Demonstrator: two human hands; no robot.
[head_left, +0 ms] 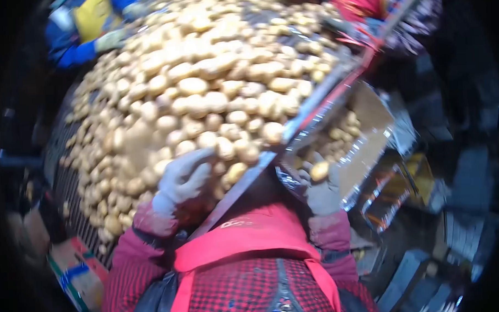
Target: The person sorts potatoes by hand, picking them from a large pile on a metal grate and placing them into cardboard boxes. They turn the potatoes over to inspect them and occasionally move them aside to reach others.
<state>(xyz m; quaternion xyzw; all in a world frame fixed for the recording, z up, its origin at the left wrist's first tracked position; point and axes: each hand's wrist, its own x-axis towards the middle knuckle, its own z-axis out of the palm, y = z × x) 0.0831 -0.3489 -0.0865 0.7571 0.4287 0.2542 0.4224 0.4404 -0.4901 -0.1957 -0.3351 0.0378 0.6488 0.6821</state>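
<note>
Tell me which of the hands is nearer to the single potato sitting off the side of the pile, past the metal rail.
Right. The right hand sits just below that potato, apparently touching it. The left hand is across the metal rail, resting on the potato pile.

Cardboard box, co-worker's blue sleeve

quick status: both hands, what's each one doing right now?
Left hand: gloved, fingers spread open, resting on the potatoes on the sorting belt; nothing gripped.
Right hand: gloved, a single potato at its fingertips; grip too blurred to tell.
</note>
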